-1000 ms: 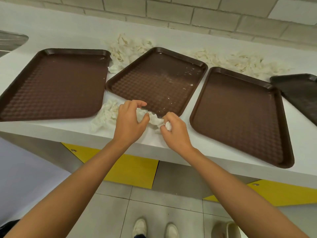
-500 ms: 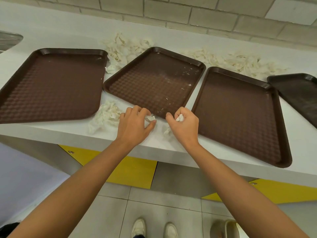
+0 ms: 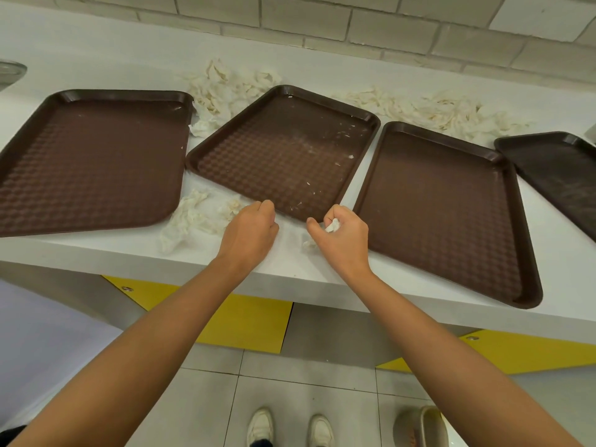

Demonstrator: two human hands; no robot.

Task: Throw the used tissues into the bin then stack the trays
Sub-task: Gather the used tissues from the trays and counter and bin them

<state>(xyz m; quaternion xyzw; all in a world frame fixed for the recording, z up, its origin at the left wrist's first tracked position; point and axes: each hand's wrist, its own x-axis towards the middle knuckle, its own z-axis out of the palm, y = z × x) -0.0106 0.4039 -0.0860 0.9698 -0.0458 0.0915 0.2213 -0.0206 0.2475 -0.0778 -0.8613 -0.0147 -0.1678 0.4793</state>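
Four brown trays point(image 3: 445, 214) lie on the surface point(image 3: 96, 251); the second tray point(image 3: 258, 162) holds tissue crumbs point(image 3: 351, 156). Right hand point(image 3: 343, 241) grips one crumpled tissue point(image 3: 332, 226). Left hand point(image 3: 248, 233) is clenched beside it, and I cannot tell on what.

A wall point(image 3: 322, 24) of pale grey bricks, laid in staggered courses with lighter joints, closes the back. Against it runs a long white counter point(image 3: 96, 53), matte, with a thick front edge and soft, even light on its top. Beneath it sit yellow panels point(image 3: 258, 324) with small round metal fittings point(image 3: 126, 289), and a grey panel point(image 3: 322, 333) between them. The floor point(image 3: 306, 395) is pale grey tile with thin dark joints. At the counter's far left a metal rim point(image 3: 9, 71) shows, perhaps a sink
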